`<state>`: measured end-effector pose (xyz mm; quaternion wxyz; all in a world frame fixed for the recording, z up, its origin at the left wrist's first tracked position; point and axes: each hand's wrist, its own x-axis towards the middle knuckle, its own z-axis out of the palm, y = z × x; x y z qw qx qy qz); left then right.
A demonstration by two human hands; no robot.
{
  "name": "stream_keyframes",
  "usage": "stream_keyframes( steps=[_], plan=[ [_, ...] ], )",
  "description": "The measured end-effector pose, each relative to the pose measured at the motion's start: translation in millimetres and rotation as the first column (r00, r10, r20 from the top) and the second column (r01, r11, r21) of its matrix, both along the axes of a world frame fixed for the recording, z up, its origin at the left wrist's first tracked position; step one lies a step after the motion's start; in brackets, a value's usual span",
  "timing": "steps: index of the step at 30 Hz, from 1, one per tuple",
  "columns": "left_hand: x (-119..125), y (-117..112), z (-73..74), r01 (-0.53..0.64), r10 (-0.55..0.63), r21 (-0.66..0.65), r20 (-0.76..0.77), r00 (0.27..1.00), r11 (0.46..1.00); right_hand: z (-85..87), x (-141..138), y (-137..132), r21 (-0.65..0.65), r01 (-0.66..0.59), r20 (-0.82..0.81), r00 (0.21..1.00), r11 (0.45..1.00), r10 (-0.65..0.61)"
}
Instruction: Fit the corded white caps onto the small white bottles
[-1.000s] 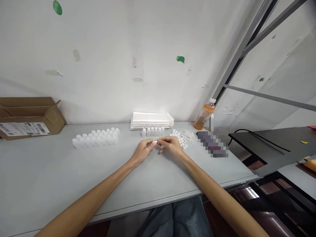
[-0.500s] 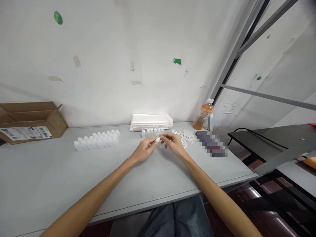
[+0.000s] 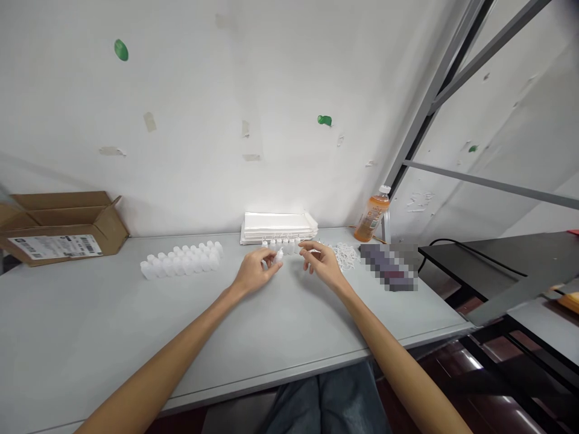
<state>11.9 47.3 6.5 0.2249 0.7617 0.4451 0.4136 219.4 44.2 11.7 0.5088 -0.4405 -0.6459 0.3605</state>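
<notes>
My left hand is closed, with a small white bottle pinched upright between thumb and fingers; a thin tip shows at its top. To its right, my right hand hovers with its fingers apart and nothing visible in them. Just behind both hands stands a short row of similar small white bottles, partly hidden by my fingers. Beside my right hand lies a pile of small white looped pieces, too small to make out exactly. Several translucent white bottles stand in rows on the left.
A stack of flat white pieces lies against the wall behind the row. An open cardboard box sits far left on the grey table. At the right are an orange drink bottle and a blurred-out object.
My hands have come apart. The left has moved slightly left with the small white bottle; the right has let go of its top. The view has tilted up a little.
</notes>
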Motion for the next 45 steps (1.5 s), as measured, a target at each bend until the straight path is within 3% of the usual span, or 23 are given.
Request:
stream_keyframes(
  steps=[3, 7, 10, 13, 20, 36, 45],
  plan=[
    [-11, 4, 2.6, -0.116, 0.12, 0.097, -0.034, 0.992, 0.988, -2.3, 1, 1, 0.067, 0.026, 0.116, 0.993, 0.997, -0.034],
    [-21, 10, 8.1, -0.329, 0.328, 0.157, 0.035, 0.944, 0.931, -7.7, 3, 4, 0.235, 0.057, 0.323, 0.937, 0.97, -0.133],
    [-25, 13, 8.7, -0.405, 0.405, 0.09, 0.013, 0.914, 0.91, -11.8, 4, 6, 0.33, 0.069, 0.405, 0.891, 0.941, -0.208],
    [-25, 15, 2.4, -0.444, 0.442, 0.001, -0.105, 0.891, 0.896, -13.4, 5, 7, 0.367, 0.071, 0.45, 0.859, 0.928, -0.244],
    [-23, 19, -15.0, -0.502, 0.486, -0.028, -0.207, 0.849, 0.864, -11.9, 6, 8, 0.384, 0.04, 0.507, 0.826, 0.923, -0.246],
    [-17, 29, -11.8, -0.515, 0.485, -0.103, -0.218, 0.847, 0.851, -11.7, 9, 8, 0.36, 0.008, 0.6, 0.764, 0.933, -0.238],
    [-19, 31, -11.7, -0.476, 0.437, -0.104, -0.265, 0.86, 0.873, -9.9, 10, 7, 0.349, 0.03, 0.604, 0.757, 0.937, -0.25]
  ],
)
